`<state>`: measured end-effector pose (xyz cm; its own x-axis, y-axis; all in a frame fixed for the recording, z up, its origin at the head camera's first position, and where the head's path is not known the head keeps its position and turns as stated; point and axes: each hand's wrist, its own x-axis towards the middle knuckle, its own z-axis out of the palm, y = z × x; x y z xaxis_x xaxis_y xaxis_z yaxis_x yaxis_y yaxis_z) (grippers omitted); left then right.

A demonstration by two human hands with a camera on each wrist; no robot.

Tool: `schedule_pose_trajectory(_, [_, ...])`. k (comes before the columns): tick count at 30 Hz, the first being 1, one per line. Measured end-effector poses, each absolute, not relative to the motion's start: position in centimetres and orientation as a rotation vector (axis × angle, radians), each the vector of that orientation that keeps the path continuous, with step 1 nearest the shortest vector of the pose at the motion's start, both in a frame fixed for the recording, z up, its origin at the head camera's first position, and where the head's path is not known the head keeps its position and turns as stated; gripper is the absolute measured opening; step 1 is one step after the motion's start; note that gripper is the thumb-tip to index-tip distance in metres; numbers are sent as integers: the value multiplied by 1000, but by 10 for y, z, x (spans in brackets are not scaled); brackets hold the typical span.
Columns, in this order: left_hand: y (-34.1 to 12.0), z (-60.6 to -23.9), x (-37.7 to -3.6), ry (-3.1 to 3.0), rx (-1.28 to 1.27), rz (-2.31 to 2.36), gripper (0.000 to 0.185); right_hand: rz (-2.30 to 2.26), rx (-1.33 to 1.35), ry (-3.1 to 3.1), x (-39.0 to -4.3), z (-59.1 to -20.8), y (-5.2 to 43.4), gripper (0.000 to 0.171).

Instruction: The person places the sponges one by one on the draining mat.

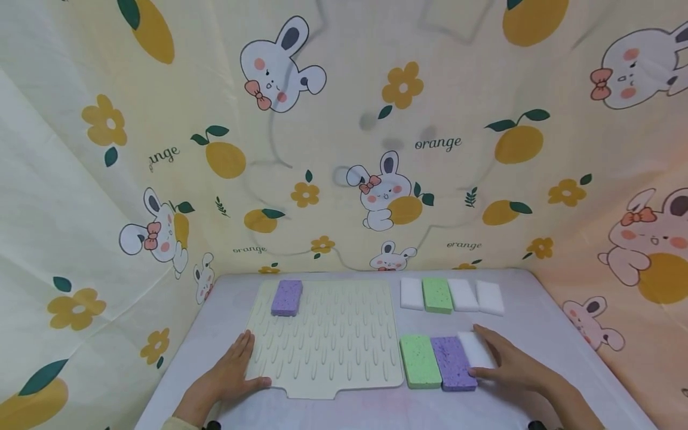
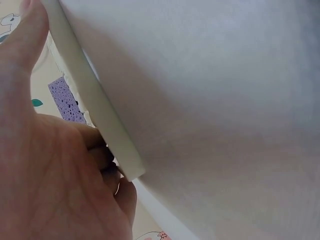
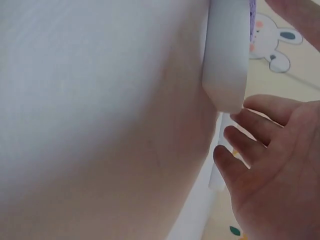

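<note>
The right hand lies flat on the near white sponge, seemingly not gripping, beside purple sponge and green sponge, while the left hand presses the mat's near-left corner.

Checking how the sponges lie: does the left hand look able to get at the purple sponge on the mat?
Probably yes: the left hand rests on the mat's near corner, and nothing stands between it and the purple sponge.

Matt ribbed mat, porous sponges
</note>
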<state>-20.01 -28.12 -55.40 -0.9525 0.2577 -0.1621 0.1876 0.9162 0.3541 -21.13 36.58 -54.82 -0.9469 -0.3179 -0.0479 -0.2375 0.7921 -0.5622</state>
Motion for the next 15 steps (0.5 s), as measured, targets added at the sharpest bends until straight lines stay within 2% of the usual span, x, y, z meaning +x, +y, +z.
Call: schedule_pose_trajectory(15, [-284,-560,-203,2878,351,497,126,-941,-343,2706,-211,-549,379,120])
